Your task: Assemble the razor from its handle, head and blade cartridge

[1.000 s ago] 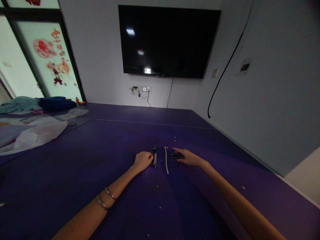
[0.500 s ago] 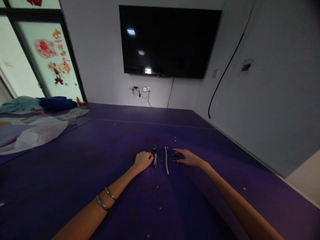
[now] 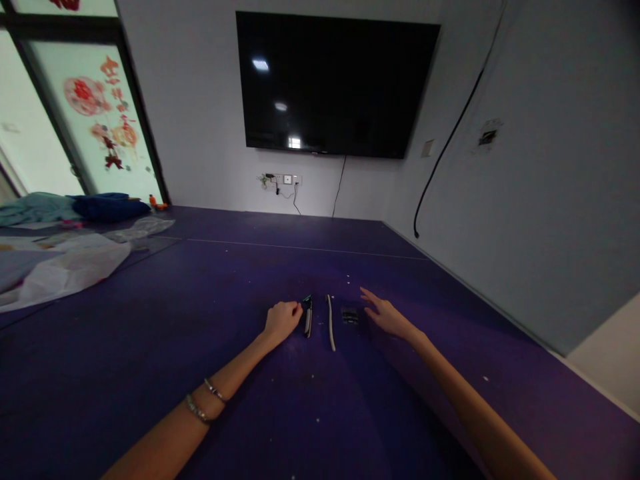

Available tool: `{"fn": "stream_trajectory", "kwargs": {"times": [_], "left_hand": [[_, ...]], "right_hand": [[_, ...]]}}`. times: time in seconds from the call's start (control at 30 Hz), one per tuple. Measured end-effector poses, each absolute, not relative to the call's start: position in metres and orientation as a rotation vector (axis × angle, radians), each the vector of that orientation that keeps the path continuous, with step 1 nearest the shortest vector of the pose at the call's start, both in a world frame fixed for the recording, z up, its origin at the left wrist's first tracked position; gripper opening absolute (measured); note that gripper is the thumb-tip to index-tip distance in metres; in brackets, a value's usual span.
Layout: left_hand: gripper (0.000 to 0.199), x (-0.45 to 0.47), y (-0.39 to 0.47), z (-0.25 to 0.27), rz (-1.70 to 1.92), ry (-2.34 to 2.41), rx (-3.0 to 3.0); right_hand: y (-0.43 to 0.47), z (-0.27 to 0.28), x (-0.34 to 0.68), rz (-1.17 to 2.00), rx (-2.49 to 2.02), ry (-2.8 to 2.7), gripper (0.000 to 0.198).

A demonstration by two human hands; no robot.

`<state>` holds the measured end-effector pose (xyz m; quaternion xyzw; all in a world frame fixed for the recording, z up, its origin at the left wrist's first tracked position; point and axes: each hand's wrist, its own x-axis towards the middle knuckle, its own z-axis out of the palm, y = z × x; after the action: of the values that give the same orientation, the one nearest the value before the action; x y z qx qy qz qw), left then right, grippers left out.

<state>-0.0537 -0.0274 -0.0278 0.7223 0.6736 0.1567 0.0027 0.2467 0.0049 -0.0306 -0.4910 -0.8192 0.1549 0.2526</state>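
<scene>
A broad, flat purple surface (image 3: pixel 225 287) carries everything within reach, and the person's two bare hands work over it with a row of three small things between them. The left hand (image 3: pixel 283 321) is curled in, its thumb toward the row; whether it pinches anything there, I cannot tell. The right hand (image 3: pixel 387 316) is spread, thumb and fingers apart and holding nothing. A thin, slightly bent, off-white stick (image 3: pixel 331 323) lies mid-row, its long axis running away from the person, touched by neither hand. Left of it, a shorter razor-like tool (image 3: pixel 309 320) with a dark head and a pale-and-black handle lies nearly parallel, head at the far end, right beside the left thumb; contact is too small to judge. Smallest, a flat, squarish dark piece (image 3: pixel 350 316), seemingly clear-edged plastic, lies just left of the right hand's fingertips, visibly apart from them and clearly nearer that hand, its dark bands crosswise to the stick.
</scene>
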Motion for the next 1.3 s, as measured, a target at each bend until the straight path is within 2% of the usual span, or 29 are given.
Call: {"fn": "stream_trajectory", "kwargs": {"times": [0.13,0.37,0.73,1.3], "left_hand": [[0.037,-0.059,-0.024,-0.029,0.56,2.165,2.192],[0.012,-0.077,-0.01,-0.031,0.822,2.078,2.415],[0.036,-0.111,0.013,-0.054,0.53,2.226,2.37],[0.036,-0.11,0.014,-0.056,0.504,2.215,2.398]], "right_hand": [[0.001,-0.046,0.274,0.242,-1.505,-2.152,0.054],[-0.013,-0.072,0.311,-0.009,-1.73,-2.093,0.049],[-0.012,-0.078,0.313,-0.078,-1.762,-2.089,0.044],[-0.012,-0.077,0.314,-0.037,-1.691,-2.052,0.041]]}}
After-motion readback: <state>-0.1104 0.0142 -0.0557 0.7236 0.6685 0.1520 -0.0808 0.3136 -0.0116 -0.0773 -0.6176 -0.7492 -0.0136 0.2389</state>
